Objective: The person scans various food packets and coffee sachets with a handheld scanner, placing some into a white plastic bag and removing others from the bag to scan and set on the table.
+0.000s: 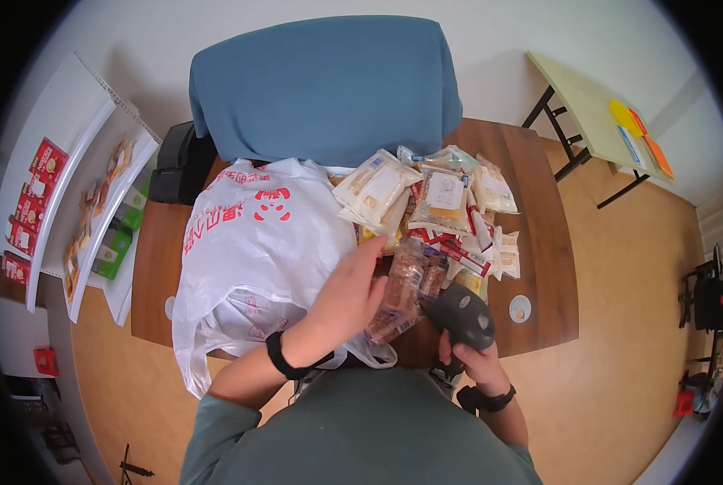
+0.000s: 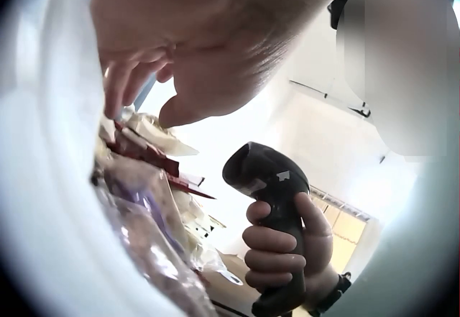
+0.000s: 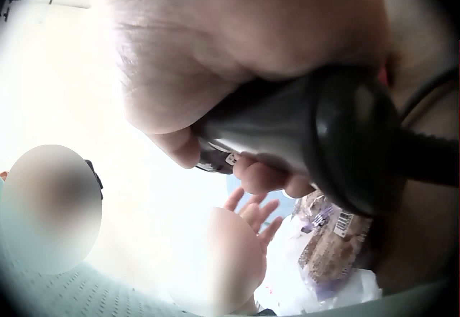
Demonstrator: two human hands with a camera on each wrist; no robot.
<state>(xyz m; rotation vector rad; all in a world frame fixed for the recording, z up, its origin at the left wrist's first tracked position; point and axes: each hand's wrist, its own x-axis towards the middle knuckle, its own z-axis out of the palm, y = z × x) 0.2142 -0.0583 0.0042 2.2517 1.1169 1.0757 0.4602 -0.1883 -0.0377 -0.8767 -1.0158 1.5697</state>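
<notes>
My right hand (image 1: 478, 364) grips a black handheld barcode scanner (image 1: 462, 315) by its handle, its head tilted toward the packages. In the left wrist view the fingers wrap round that handle. My left hand (image 1: 345, 295) reaches over the table with nothing in its grasp; its fingers appear spread in the right wrist view. Just right of it lie brown baked goods in clear wrap (image 1: 402, 283), with a barcode label (image 3: 343, 222) showing. Behind them is a heap of packaged snacks (image 1: 442, 198), some pale, some red. A white plastic bag (image 1: 256, 234) with red print stands left of the hand.
A blue cloth (image 1: 321, 89) covers a large thing at the table's back, beside a black device (image 1: 179, 166). White shelves (image 1: 94, 202) with red and green boxes stand left. A round white item (image 1: 520, 308) sits at the table's right; a folding table (image 1: 596, 113) stands farther off.
</notes>
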